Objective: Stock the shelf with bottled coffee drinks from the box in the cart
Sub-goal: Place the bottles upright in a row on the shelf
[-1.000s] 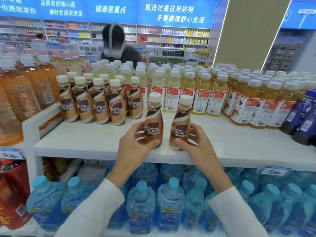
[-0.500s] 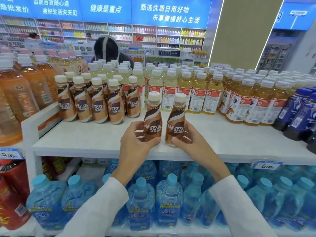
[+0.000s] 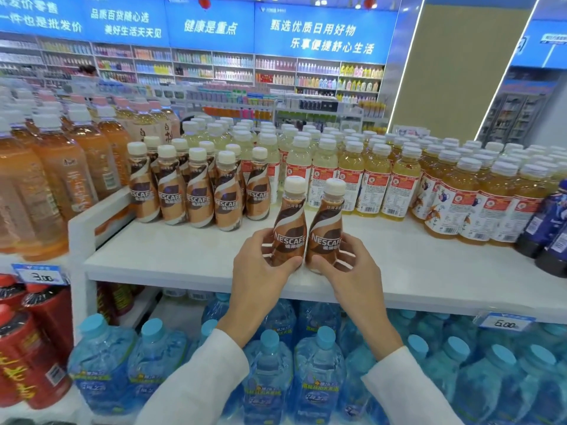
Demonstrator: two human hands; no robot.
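Two brown Nescafe coffee bottles with cream caps stand side by side near the front of the white shelf [image 3: 171, 256]. My left hand [image 3: 260, 265] grips the left coffee bottle [image 3: 290, 222] around its lower half. My right hand [image 3: 346, 265] grips the right coffee bottle [image 3: 326, 228] the same way. The two bottles touch at their shoulders. A group of several coffee bottles [image 3: 196, 188] stands further back on the left. The box and cart are out of view.
Yellow tea bottles [image 3: 377, 179] fill the shelf behind and to the right. Dark blue bottles [image 3: 549, 222] stand at the far right, orange drinks [image 3: 46, 179] on the left section. Large blue water jugs [image 3: 267, 372] sit on the lower shelf.
Both hands have pushed the two bottles a little further onto the shelf and closer together. The person seen behind the shelf earlier is no longer in view.
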